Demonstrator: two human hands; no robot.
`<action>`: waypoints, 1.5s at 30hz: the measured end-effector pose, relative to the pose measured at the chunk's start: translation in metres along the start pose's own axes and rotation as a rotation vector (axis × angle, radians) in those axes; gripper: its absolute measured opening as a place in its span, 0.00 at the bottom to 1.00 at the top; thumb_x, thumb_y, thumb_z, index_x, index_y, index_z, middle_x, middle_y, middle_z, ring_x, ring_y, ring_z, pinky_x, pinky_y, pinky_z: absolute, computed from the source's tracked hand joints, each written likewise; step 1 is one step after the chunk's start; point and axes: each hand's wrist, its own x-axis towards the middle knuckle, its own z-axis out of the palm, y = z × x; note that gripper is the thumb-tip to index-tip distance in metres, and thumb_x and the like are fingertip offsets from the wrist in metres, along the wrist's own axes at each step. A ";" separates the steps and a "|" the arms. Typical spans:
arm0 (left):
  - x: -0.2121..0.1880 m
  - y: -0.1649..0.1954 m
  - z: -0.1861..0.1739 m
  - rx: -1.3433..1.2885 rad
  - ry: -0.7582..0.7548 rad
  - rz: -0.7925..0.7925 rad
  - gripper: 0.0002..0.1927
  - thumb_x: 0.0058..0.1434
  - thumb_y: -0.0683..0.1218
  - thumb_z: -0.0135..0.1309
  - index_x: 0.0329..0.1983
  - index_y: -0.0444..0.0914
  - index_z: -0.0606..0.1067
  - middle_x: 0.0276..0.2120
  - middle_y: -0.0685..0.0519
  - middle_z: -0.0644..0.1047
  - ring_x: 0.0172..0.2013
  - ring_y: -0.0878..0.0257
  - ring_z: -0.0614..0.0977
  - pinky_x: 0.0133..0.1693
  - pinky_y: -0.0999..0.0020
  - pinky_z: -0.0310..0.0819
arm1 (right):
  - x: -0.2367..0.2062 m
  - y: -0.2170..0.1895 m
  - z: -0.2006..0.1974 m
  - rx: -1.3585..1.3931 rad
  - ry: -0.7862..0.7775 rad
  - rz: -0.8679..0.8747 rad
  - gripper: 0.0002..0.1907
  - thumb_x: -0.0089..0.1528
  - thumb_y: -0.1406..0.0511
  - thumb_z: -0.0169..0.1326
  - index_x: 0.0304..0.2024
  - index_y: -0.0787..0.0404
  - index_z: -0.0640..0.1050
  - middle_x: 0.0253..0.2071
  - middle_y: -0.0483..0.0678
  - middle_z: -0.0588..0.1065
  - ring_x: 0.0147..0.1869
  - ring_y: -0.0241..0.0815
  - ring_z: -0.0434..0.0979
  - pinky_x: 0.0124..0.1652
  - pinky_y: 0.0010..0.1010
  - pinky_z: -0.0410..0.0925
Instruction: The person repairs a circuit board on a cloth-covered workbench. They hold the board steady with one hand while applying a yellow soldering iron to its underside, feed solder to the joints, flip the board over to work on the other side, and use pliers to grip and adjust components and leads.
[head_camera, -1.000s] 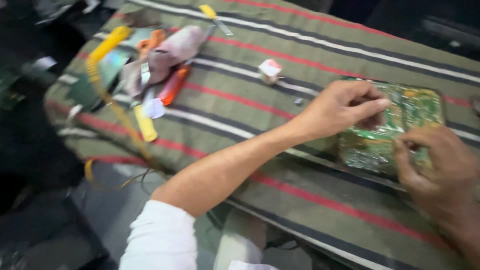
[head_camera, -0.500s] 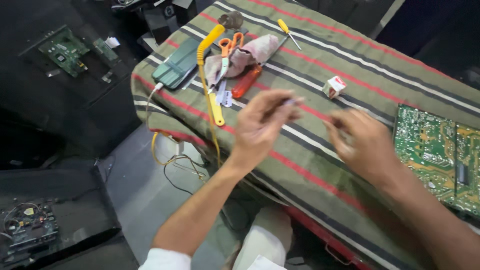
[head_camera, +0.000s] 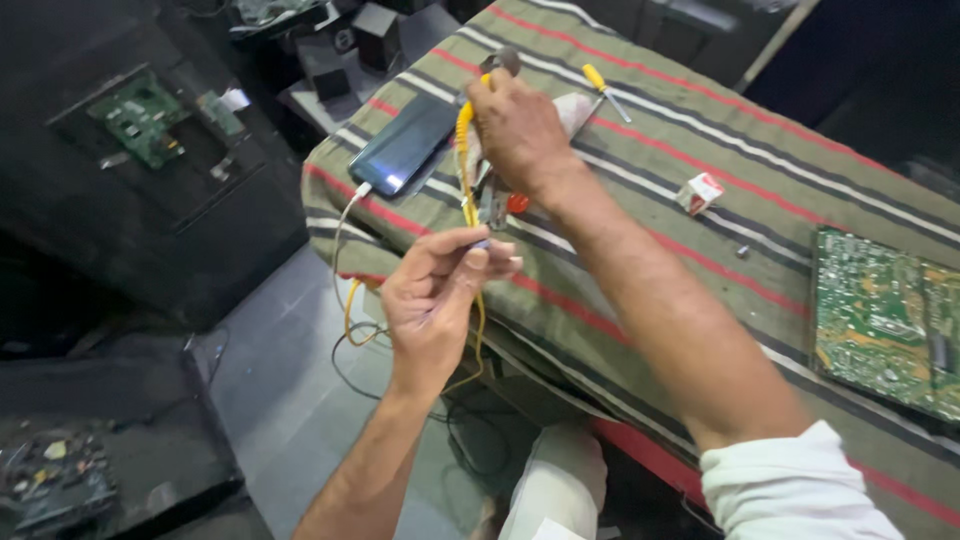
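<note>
My right hand (head_camera: 515, 130) is closed around the upper end of a yellow-handled tool (head_camera: 464, 150) with a yellow cord, held above the striped cloth on the table (head_camera: 640, 160). Lower down, my left hand (head_camera: 440, 290) pinches the same yellow cord (head_camera: 478, 330) between thumb and fingers, just off the table's near edge. The cord hangs down in a loop below that hand. Something red and metallic, partly hidden, lies under my right wrist.
A dark phone (head_camera: 405, 145) with a white cable lies on the cloth left of my hands. A yellow screwdriver (head_camera: 605, 90), a small red-and-white box (head_camera: 700, 192) and a green circuit board (head_camera: 885, 320) lie to the right. Another board (head_camera: 140, 115) rests on dark gear at the left.
Both hands left the green circuit board, moved left across the table and took hold of the yellow tool and its cord. The view swung left with them.
</note>
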 end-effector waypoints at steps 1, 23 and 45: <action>0.000 0.002 0.001 0.006 0.009 0.002 0.11 0.74 0.38 0.51 0.56 0.29 0.73 0.45 0.43 0.82 0.45 0.57 0.86 0.53 0.61 0.84 | 0.000 -0.001 -0.001 0.003 -0.017 0.024 0.15 0.67 0.69 0.55 0.56 0.60 0.74 0.45 0.56 0.75 0.50 0.58 0.78 0.44 0.47 0.72; 0.012 -0.172 0.246 -0.068 -0.744 -0.467 0.09 0.73 0.39 0.51 0.54 0.31 0.74 0.43 0.50 0.83 0.42 0.67 0.84 0.45 0.71 0.82 | -0.468 0.188 -0.302 1.129 0.985 0.828 0.21 0.77 0.49 0.51 0.44 0.59 0.72 0.33 0.47 0.68 0.40 0.46 0.73 0.42 0.37 0.68; 0.031 -0.209 0.326 0.188 -0.942 -0.208 0.07 0.71 0.38 0.54 0.49 0.32 0.77 0.37 0.53 0.83 0.41 0.71 0.85 0.44 0.74 0.81 | -0.513 0.161 -0.342 0.290 0.476 0.631 0.22 0.83 0.49 0.41 0.50 0.61 0.65 0.42 0.49 0.65 0.51 0.43 0.73 0.57 0.34 0.70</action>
